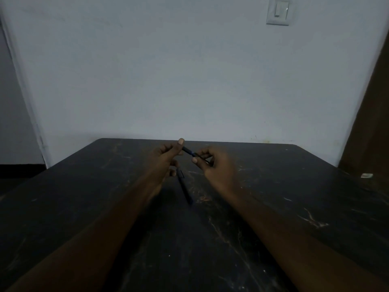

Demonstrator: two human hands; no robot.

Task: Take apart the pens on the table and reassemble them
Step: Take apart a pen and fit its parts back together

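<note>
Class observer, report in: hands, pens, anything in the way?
Left hand and right hand both pinching one blue pen, held above table. Second pen lies flat beneath. Nothing blocking.

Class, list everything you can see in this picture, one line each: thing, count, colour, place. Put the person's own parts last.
Pen in the hands: one, dark blue, held above the table between both hands.
Pen on the table: one, dark, lying on the table below the hands, between the forearms.
Table: one, black with pale veins, filling the lower half.
Small pale object: one, whitish, near the table's right edge; too small to identify.
Wall: one, pale grey-blue, behind the table.
Light switch: one, white, upper right of the wall.
Brown panel: one, brown, far right edge.
Left hand: one, gripping the pen's left end.
Right hand: one, gripping the pen's right end.
</note>
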